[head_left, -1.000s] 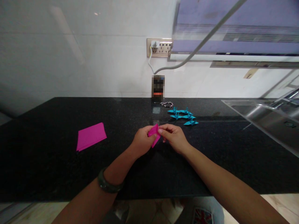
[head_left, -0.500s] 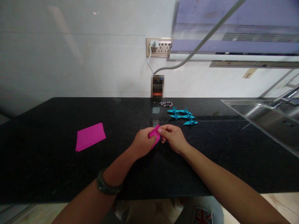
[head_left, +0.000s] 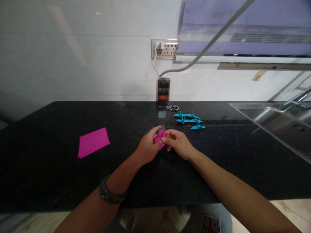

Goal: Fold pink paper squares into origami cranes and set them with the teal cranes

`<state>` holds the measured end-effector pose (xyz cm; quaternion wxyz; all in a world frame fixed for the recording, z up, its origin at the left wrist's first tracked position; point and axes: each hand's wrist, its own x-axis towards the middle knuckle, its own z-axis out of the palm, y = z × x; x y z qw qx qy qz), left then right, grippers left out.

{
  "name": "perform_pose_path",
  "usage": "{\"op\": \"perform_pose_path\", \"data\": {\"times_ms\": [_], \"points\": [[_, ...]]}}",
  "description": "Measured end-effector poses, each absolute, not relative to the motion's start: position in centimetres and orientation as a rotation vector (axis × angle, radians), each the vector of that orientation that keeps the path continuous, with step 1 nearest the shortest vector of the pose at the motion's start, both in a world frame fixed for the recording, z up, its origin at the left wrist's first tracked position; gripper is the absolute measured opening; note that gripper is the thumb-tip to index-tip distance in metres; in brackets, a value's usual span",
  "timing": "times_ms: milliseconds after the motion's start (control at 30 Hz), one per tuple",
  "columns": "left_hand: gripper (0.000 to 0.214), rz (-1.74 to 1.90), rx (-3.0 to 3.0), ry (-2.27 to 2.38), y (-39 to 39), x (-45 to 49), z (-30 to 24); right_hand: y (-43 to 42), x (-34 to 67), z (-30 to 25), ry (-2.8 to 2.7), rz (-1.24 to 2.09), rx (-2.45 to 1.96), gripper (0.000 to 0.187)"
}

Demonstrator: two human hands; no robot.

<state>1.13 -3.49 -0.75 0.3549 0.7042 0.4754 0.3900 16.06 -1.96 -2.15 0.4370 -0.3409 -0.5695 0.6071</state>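
A small folded piece of pink paper point(head_left: 159, 137) is held between my two hands above the dark counter. My left hand point(head_left: 148, 145) grips its left side, thumb across the front and index finger lifted a little away. On the other side my right hand point(head_left: 179, 144) pinches the paper's right edge between thumb and fingers. Part of the paper is covered by my fingers. Several blue folded paper cranes point(head_left: 191, 120) stand beyond my right hand, and a stack of pink paper sheets point(head_left: 93, 142) lies to the left.
A black stone counter point(head_left: 60, 181) runs along a white wall. At the back stand a blurred dark object point(head_left: 163, 90) and a beaded bracelet point(head_left: 173, 108). A steel sink point(head_left: 279, 119) is set in at the right. Above, a cable hangs from a wall socket point(head_left: 164, 49).
My left index finger has lifted off the pink paper. My right thumb has moved slightly down and left over it, and less of the paper shows now.
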Motion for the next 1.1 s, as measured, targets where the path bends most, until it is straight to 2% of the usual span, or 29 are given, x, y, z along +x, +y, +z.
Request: {"op": "perform_pose_path", "data": {"times_ms": [133,1100], "points": [[0.056,0.924,1.809,1.201,-3.46,1.06,-1.0,-1.85,16.42,-2.09,-1.482,1.566,-0.822,0.024],[0.037,0.863,1.865,1.141,-3.53,0.78,-0.14,-1.38,16.72,-2.5,-1.388,1.547,-0.75,0.018]]}}
